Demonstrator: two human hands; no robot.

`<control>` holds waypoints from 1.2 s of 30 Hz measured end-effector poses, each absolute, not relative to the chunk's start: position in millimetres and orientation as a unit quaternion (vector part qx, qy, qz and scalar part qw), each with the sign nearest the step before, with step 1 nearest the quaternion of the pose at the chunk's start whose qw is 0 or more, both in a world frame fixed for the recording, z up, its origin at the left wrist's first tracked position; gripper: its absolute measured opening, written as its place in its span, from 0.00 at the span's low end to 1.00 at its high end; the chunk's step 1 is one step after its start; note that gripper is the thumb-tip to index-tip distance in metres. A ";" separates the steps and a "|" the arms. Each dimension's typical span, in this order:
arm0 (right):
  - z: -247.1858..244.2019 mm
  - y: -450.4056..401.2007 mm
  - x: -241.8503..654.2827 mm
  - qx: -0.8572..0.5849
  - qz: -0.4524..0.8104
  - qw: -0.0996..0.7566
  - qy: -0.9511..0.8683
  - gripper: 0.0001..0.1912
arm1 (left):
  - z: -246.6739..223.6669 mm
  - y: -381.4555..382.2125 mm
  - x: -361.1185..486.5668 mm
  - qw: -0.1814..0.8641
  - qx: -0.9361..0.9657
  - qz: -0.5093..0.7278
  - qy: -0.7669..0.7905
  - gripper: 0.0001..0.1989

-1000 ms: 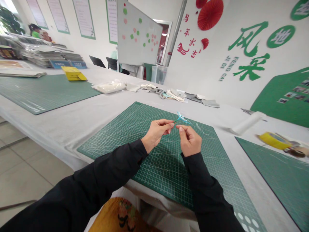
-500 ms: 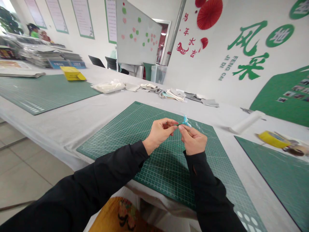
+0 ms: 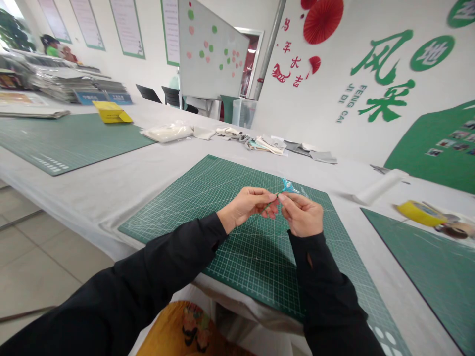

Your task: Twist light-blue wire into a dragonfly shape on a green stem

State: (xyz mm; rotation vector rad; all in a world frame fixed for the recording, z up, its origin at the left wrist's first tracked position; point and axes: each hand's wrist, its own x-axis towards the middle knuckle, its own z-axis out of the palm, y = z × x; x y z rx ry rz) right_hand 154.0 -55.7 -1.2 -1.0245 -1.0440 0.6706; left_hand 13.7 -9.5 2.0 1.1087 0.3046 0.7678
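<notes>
A small flower (image 3: pixel 286 185) with bright blue petals and a thin green stem (image 3: pixel 264 209) is held between my hands, above a green cutting mat (image 3: pixel 200 198). My left hand (image 3: pixel 253 203) pinches the stem with thumb and forefinger, its other fingers loosely curled. Close beside it, my right hand (image 3: pixel 306 215) is closed in a pinch just below the blue petals. The fingertips of both hands nearly touch. Part of the stem under the fingers is hidden, and the lower end slants down below my left hand.
Another cutting mat (image 3: pixel 81 141) carries a yellow box (image 3: pixel 111 112). A plastic bag (image 3: pixel 166 132) and cloth scraps (image 3: pixel 265 144) lie along the far side. To the right are a white roll (image 3: pixel 382 187), a yellow roll (image 3: pixel 421 213) and a third mat (image 3: pixel 426 267). Paper stacks (image 3: pixel 63 81) stand back left.
Both hands have shifted slightly right and my left fingers have opened out a little below the pinch. More of the green stem shows beneath my left hand.
</notes>
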 end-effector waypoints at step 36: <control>4.0 -64.5 155.1 -0.488 0.215 0.648 -0.544 0.10 | 4.2 -10.7 11.5 0.758 0.526 0.363 0.133 0.10</control>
